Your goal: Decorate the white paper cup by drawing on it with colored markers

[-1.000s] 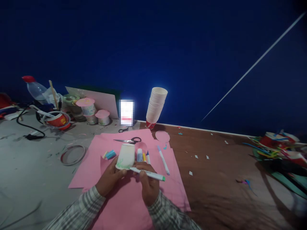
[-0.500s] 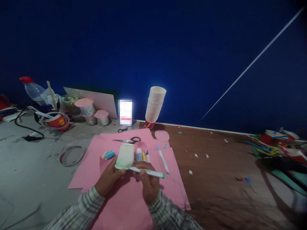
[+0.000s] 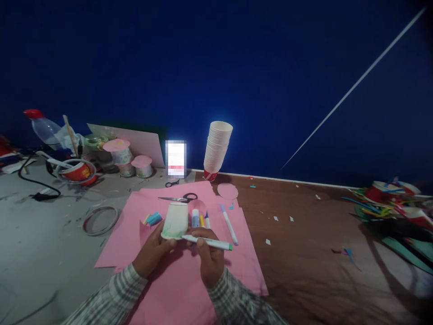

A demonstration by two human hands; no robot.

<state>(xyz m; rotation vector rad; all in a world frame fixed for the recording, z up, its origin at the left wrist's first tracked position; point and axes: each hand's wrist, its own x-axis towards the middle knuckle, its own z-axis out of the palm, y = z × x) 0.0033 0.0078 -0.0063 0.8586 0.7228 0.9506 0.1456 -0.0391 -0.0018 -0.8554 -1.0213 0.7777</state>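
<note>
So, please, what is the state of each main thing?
White paper cup: held by left hand, partly coloured green
White green-ended marker: gripped by right hand, tip at the cup
Black-handled metal scissors: lying down, blades apparently closed
Stack of white paper cups: nested, mouths upward
Clear plastic bottle: red cap on
Pink paper sheets: spread, overlapping

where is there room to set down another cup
Most room: the brown tabletop between the pink paper and the red cups at right, scraps aside. Next: the grey tabletop nearer than the ring, left of the left sleeve.

Crowded: around the left hand (white cup), right hand (marker) and scissors, plus back left (pink-topped cups, bottle).
</note>
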